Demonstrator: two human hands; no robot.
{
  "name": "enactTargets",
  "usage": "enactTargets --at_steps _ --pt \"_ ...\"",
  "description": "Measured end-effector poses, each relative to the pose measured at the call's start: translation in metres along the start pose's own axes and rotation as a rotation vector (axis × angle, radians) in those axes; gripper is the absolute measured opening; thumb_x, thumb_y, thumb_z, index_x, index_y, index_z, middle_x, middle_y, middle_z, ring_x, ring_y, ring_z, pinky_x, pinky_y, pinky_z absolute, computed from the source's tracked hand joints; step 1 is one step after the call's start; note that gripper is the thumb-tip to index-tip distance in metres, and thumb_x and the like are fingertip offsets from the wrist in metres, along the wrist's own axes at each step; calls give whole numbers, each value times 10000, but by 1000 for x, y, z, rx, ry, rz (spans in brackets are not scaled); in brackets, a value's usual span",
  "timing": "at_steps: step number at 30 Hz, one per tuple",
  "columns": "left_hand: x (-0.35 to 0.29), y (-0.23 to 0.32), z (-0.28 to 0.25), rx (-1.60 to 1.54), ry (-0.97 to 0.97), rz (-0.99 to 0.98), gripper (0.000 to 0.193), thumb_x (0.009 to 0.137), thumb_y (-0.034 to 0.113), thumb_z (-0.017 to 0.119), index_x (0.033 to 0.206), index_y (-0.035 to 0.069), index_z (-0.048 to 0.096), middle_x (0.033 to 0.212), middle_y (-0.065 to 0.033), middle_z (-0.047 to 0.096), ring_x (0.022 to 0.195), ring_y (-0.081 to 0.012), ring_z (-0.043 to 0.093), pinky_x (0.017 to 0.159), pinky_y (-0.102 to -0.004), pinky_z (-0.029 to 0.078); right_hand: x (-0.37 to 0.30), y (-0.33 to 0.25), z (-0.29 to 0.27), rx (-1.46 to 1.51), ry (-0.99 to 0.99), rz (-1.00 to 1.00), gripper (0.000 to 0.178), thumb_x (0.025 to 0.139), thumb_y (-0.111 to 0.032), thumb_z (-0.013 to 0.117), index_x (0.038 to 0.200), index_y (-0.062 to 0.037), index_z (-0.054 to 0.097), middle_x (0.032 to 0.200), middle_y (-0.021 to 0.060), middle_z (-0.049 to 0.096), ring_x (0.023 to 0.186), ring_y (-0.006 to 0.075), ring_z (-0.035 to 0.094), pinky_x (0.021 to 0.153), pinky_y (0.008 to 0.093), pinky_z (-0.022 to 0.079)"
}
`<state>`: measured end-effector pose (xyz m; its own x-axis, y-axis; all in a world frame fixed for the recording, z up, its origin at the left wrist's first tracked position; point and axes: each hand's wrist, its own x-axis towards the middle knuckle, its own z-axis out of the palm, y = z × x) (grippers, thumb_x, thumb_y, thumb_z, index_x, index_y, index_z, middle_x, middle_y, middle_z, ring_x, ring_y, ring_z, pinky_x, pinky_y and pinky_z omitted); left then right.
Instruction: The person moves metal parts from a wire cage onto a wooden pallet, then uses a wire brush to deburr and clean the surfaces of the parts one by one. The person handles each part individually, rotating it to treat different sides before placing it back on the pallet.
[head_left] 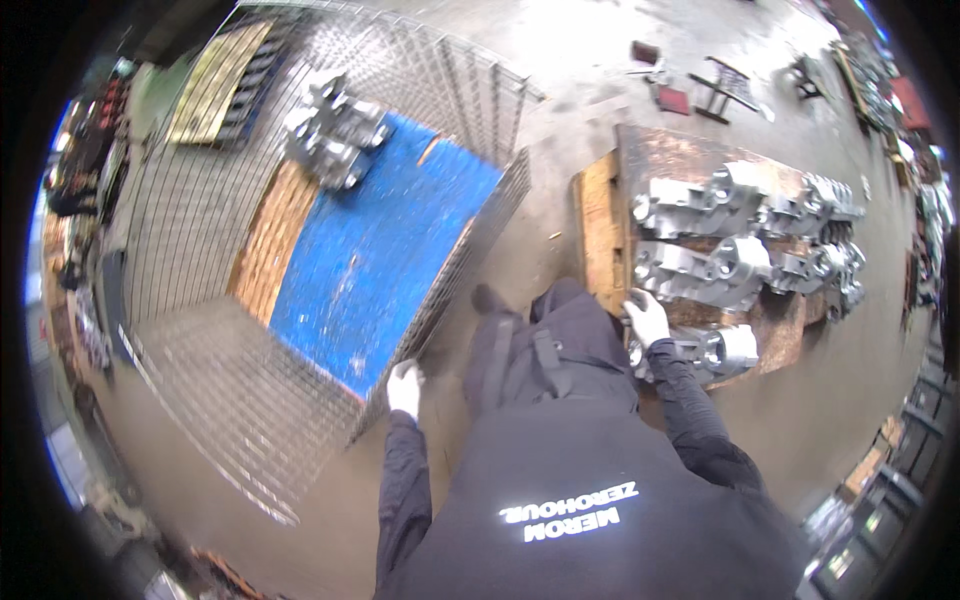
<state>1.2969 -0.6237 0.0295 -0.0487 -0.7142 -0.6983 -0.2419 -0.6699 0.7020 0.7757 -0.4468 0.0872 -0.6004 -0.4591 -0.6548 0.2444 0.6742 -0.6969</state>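
Observation:
My left hand [405, 388], in a white glove, is beside the near right corner of a wire mesh cage [478, 235]. Its fingers are loosely bent, with nothing visible in them. On my right, my gloved right hand [647, 318] has thumb and fingers apart. It is at the left ends of grey metal castings [705, 275] lying in rows on a wooden pallet [665, 150]. Whether it touches the nearest casting [725, 350] I cannot tell. Inside the cage, a few similar castings [335, 130] sit together at the far end of a blue board [365, 265].
The cage's mesh side [235, 400] is folded down toward the lower left. Bare wooden boards [275, 230] run beside the blue one. Beyond the pallet, a dark frame [722, 88] and a red item [672, 99] are on the concrete floor [570, 60].

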Motion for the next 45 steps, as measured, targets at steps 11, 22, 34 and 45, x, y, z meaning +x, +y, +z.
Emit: enactTargets --at_steps 11,22,34,45 --pt "76 -43 9 -179 191 54 167 971 162 624 1069 28 605 910 -48 609 760 -151 569 640 -297 486 96 -170 42 -300 0 -551 335 944 -181 623 1260 -71 644 1134 150 730 1049 304 706 921 389 549" --pt "12 -64 -12 938 -38 336 319 1058 246 485 1266 63 642 1259 -135 651 1232 -163 576 1055 -335 469 185 -264 66 -244 -17 -571 367 967 -242 584 1291 -78 639 1120 232 722 1057 380 696 949 424 537" --pt "-39 -5 -157 656 835 121 630 1046 509 497 825 -45 700 653 -166 682 584 -312 622 602 -459 473 22 -121 143 -430 -27 -511 370 918 -185 690 1248 -20 660 1127 179 738 1044 274 721 955 359 543" --pt "-109 45 -264 776 1159 178 686 906 52 672 1537 125 414 1433 -220 545 1306 -358 555 1121 -471 427 32 -95 192 -738 -294 -365 344 928 -169 657 1240 -24 660 1070 160 741 1003 241 721 919 342 547"
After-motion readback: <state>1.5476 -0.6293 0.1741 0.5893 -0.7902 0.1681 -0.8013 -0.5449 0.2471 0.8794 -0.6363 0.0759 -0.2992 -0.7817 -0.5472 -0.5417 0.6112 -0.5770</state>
